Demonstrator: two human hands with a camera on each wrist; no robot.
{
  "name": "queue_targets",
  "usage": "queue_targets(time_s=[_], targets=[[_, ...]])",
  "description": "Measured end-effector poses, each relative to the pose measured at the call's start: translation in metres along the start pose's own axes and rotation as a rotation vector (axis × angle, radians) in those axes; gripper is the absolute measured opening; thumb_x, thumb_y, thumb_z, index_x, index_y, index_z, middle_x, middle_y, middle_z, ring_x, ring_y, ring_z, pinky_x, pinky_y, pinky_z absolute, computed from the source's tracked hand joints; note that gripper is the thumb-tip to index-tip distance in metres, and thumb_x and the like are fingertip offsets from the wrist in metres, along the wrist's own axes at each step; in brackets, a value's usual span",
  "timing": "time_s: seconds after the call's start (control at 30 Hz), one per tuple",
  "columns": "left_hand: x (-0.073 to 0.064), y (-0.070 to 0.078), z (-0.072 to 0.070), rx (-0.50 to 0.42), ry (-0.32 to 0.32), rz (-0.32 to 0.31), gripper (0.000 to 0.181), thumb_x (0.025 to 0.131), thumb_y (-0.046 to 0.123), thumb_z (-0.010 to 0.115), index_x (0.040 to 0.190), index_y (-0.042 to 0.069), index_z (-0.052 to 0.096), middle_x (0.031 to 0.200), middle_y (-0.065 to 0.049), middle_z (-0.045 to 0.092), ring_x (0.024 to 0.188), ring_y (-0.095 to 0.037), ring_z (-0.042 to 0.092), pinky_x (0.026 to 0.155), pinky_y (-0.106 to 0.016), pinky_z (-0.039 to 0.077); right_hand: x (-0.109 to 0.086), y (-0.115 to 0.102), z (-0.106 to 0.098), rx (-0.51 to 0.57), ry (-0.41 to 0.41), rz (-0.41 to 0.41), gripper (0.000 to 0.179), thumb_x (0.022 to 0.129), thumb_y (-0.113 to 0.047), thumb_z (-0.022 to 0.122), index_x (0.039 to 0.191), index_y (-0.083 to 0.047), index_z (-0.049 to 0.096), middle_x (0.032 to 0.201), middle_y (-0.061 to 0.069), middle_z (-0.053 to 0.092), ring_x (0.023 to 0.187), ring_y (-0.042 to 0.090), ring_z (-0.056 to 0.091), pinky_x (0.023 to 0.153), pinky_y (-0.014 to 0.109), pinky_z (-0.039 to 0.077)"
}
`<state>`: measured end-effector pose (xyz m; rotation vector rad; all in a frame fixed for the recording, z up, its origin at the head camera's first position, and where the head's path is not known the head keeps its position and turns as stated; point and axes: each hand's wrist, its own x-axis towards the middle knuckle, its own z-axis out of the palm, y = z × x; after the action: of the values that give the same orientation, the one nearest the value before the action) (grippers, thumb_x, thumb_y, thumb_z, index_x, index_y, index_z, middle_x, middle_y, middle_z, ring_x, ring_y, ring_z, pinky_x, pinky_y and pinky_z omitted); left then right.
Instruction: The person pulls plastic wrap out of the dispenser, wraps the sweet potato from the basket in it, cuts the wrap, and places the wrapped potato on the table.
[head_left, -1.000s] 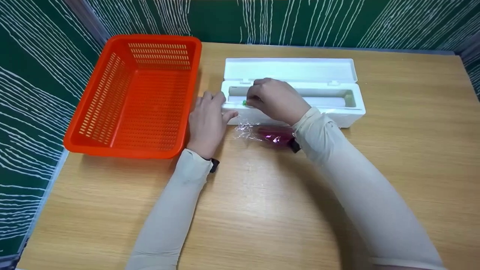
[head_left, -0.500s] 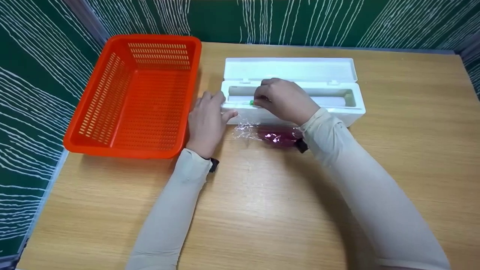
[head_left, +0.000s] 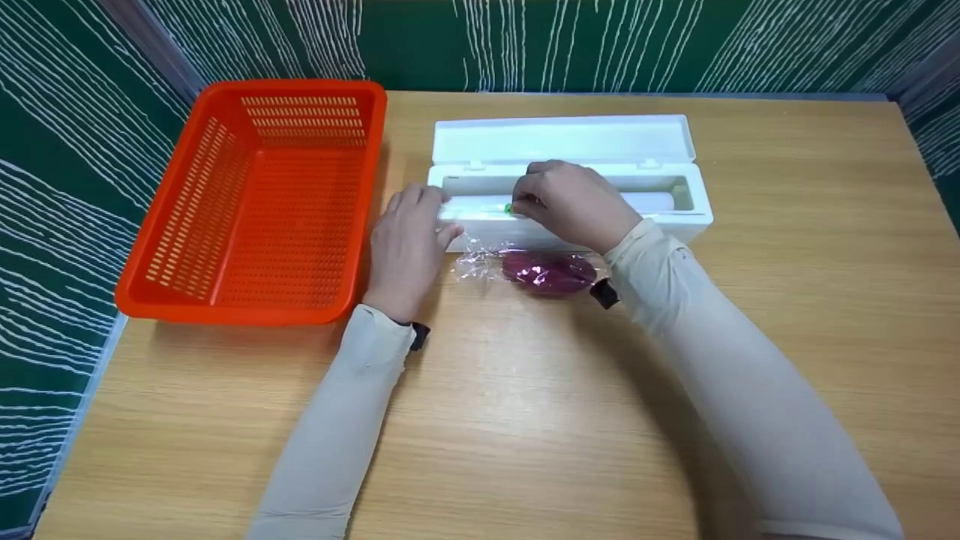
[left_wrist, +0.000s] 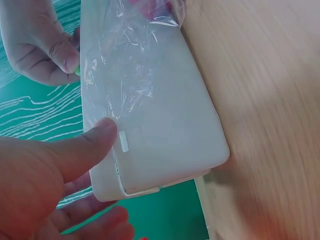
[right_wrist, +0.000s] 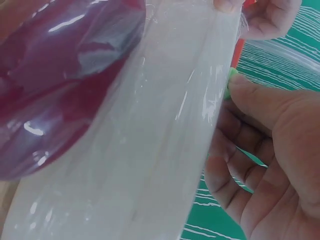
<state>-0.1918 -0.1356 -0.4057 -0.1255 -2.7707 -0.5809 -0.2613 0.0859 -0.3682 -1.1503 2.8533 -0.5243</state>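
A long white cling film dispenser (head_left: 487, 229) lies across the table, its lid (head_left: 562, 141) tipped back and a white roll (head_left: 649, 202) inside. My left hand (head_left: 409, 244) grips its left end; in the left wrist view the thumb (left_wrist: 102, 135) presses the front face and the fingers reach past the end. With thumb and fingertips, my right hand (head_left: 577, 201) pinches a small green slide cutter (head_left: 508, 208) at the front top edge. Clear film (right_wrist: 185, 95) hangs down the front. Against the dispenser's foot sits a dark purple oval item (head_left: 547, 272) in clear film; its kind is unclear.
An orange-red plastic basket (head_left: 281, 315) with slotted walls stands left of the dispenser, close beside my left hand. The wooden table (head_left: 495, 420) extends in front and to the right. Green panels (head_left: 416, 45) with white streaks border the back and left side.
My right hand has slid the green cutter rightward along the dispenser's front edge. My left hand keeps its place at the left end. The head view has shifted slightly.
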Motion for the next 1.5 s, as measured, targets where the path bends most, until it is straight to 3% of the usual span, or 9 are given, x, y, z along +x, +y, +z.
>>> queue_targets(time_s=[0.37,1.0,1.27,1.5], targets=[[-0.001,0.002,-0.002,-0.008,-0.021,0.011,0.035,0.093,0.033,0.078,0.117,0.008,0.073,0.114,-0.009,0.066,0.096,-0.027,0.062,0.082,-0.039,0.056,-0.004,0.002,-0.003,-0.006,-0.004,0.024,0.018,0.099,-0.019,0.071,0.110,-0.006,0.078,0.099,0.009,0.074,0.089,0.025,0.068,0.085,0.041,0.057],[0.002,0.002,-0.004,0.007,-0.038,0.015,0.032,0.090,0.029,0.082,0.114,0.010,0.075,0.110,-0.009,0.066,0.093,-0.029,0.064,0.078,-0.042,0.056,-0.019,0.018,-0.005,-0.009,0.043,-0.038,0.015,0.099,-0.017,0.071,0.106,-0.006,0.078,0.098,0.008,0.073,0.091,0.026,0.066,0.085,0.043,0.057],[0.002,0.003,-0.006,0.014,-0.055,0.004,0.033,0.091,0.031,0.080,0.115,0.010,0.075,0.111,-0.009,0.066,0.094,-0.029,0.063,0.080,-0.042,0.055,-0.037,0.036,-0.011,0.002,0.035,0.020,0.015,0.098,-0.016,0.073,0.107,-0.005,0.078,0.099,0.009,0.073,0.094,0.027,0.067,0.089,0.045,0.056],[0.003,0.002,-0.006,0.004,-0.080,-0.007,0.033,0.091,0.031,0.079,0.116,0.010,0.074,0.112,-0.009,0.065,0.095,-0.028,0.061,0.080,-0.041,0.055,-0.044,0.043,-0.012,0.010,0.035,0.021,0.017,0.098,-0.018,0.073,0.109,-0.006,0.078,0.101,0.009,0.073,0.095,0.028,0.067,0.090,0.045,0.056]])
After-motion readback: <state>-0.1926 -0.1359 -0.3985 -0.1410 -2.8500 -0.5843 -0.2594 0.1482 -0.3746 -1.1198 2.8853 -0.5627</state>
